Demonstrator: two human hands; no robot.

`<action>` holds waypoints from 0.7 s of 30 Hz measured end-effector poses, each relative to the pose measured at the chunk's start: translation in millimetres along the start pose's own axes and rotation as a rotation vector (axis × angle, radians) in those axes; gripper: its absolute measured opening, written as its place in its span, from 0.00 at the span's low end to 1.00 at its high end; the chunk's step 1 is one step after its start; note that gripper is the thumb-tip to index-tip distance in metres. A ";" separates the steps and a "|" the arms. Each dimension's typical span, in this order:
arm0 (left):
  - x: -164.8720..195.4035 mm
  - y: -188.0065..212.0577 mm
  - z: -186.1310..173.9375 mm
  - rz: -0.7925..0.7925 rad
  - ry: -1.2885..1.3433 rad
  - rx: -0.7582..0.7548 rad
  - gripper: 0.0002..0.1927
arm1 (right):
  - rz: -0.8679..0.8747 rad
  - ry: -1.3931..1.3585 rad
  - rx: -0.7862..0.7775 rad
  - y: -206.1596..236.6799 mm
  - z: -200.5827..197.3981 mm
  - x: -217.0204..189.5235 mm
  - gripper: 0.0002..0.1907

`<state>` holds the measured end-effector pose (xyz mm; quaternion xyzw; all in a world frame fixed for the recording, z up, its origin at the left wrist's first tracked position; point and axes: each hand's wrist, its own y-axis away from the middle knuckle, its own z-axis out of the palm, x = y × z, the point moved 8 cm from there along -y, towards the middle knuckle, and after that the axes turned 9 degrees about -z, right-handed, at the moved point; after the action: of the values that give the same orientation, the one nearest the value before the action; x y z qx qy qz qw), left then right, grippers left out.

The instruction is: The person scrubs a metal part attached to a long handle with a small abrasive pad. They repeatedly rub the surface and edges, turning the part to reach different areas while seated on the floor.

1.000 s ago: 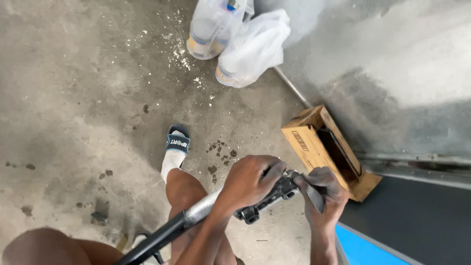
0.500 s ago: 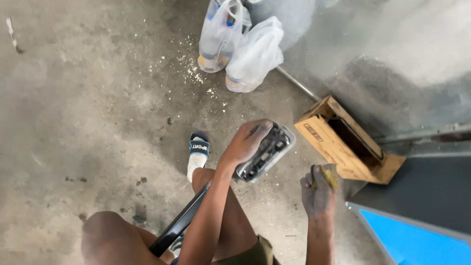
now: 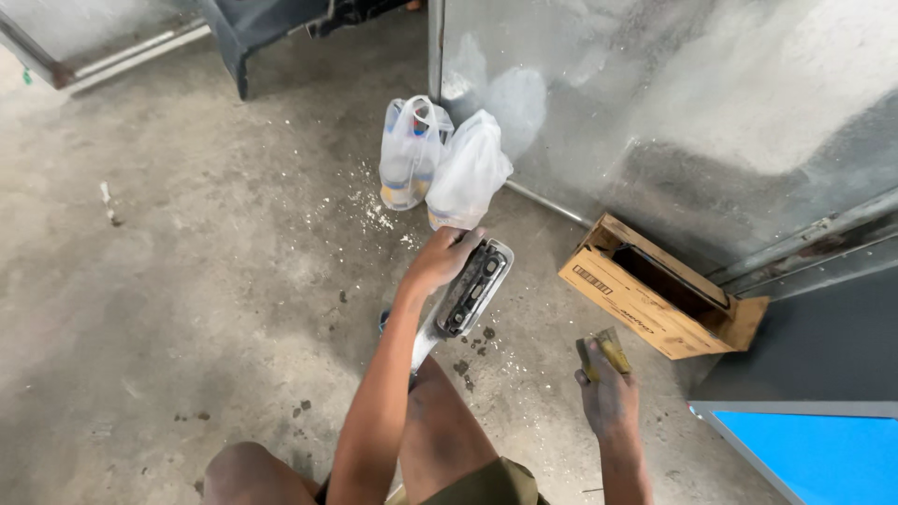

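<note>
The hands have come apart: a second ago both were bunched on the end of the long silver car trim piece [image 3: 465, 297], and now the right hand [image 3: 608, 397] has pulled off toward four o'clock, while the left hand [image 3: 440, 262] stays on top, its grip clenched over the upper edge of the part. The right hand's grip is closed around a folded yellowish piece of sandpaper [image 3: 603, 353], held clear and well apart from the trim. The trim itself sits dead centre, propped across the person's knee, its dark ribbed inner face turned up, its long bar running down toward six o'clock; it has tilted more upright than half a second ago. That reads as a pause between rubbing strokes, the surface exposed for a look. Room to move: the concrete floor [image 3: 187, 281] lies broad toward nine o'clock. At twelve o'clock two plastic bags [image 3: 440, 164] stand near the trim's tip, against the grey metal panel [image 3: 673, 103]. At three o'clock the open cardboard box [image 3: 645, 304] lies near the right hand, and a blue sheet [image 3: 814, 458] closes the corner at five o'clock.
</note>
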<state>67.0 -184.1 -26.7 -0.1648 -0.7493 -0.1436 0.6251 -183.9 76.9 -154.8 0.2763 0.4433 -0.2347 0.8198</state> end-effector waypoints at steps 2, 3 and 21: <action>-12.7 6.0 9.0 -0.153 -0.061 0.055 0.29 | 0.014 0.022 -0.016 1.9 2.8 1.0 0.13; -17.6 9.4 13.7 -0.228 -0.090 0.083 0.28 | 0.019 0.033 -0.023 3.7 4.4 1.1 0.14; -7.4 50.1 48.3 -0.052 -0.135 0.193 0.30 | 0.630 -1.373 -0.833 112.8 122.6 -82.3 0.16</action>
<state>46.6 -118.9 -42.1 -0.0936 -0.8042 -0.0754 0.5821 -80.5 90.5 -1.1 -0.1397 -0.1976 0.0702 0.9677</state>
